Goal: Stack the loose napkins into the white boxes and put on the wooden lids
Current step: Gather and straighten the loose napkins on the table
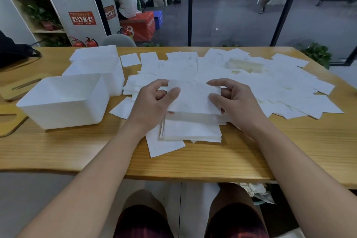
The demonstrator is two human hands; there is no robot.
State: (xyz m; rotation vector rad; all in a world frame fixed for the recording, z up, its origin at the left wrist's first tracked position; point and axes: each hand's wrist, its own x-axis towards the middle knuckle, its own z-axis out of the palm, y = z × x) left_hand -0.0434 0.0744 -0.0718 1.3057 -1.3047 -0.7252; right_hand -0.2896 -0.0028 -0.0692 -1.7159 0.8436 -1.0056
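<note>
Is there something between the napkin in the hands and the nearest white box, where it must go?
Nothing visible. Both hands hold the napkin above the table; the nearest white box, to its left, is open on top, with no lid.

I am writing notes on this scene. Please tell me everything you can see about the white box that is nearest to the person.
The nearest white box is rectangular with rounded corners, looks like matte plastic, and stands upright and open, without lid. Nothing shows inside. It sits on the wooden table, left of the hands, beside another white box behind it. Neither hand touches it.
</note>
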